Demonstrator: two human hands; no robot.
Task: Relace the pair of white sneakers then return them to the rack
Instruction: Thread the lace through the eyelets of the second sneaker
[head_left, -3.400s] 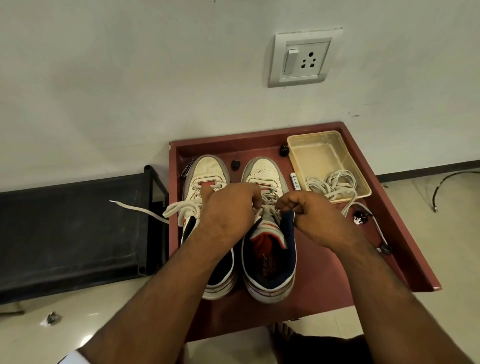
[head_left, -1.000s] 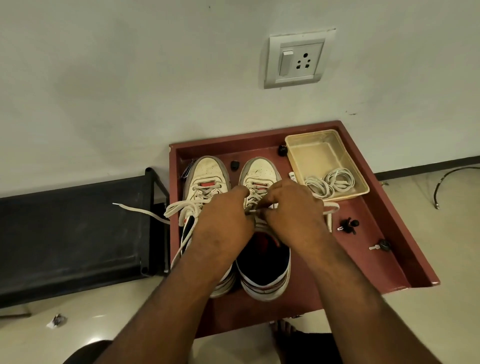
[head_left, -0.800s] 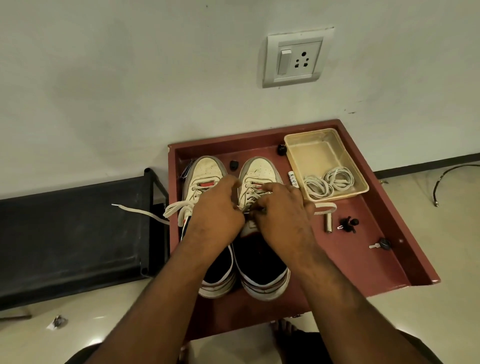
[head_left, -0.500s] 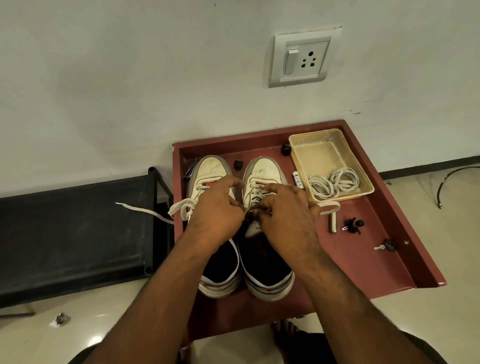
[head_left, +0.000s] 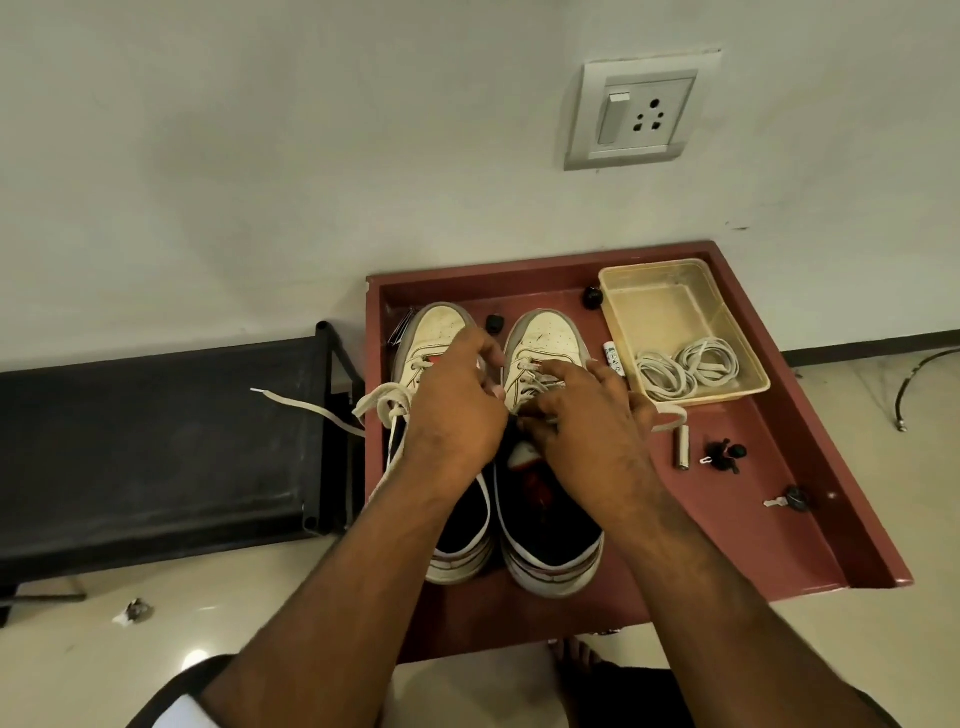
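Two white sneakers with dark navy heels stand side by side, toes toward the wall, on a red-brown table (head_left: 737, 525). The left sneaker (head_left: 441, 332) has a loose lace (head_left: 311, 408) trailing left over the black rack (head_left: 156, 447). Above the lacing of the right sneaker (head_left: 545, 338) both hands meet. My left hand (head_left: 457, 415) and my right hand (head_left: 587, 421) pinch the right sneaker's lace between their fingertips. A lace end (head_left: 667, 418) sticks out past my right hand. The knot area is hidden by my fingers.
A beige plastic tray (head_left: 670, 306) with coiled white laces (head_left: 685, 369) sits at the table's back right. Small items lie near it: a battery (head_left: 682, 447), black caps (head_left: 724, 454), a key (head_left: 787, 500), a marker (head_left: 612, 358). A wall socket (head_left: 641, 117) is above. My bare foot (head_left: 576, 657) shows below the table.
Both hands have shifted forward from the tongue toward the toe end of the right sneaker's lacing. The tongue has dropped back. The left sneaker and its trailing lace stay put.
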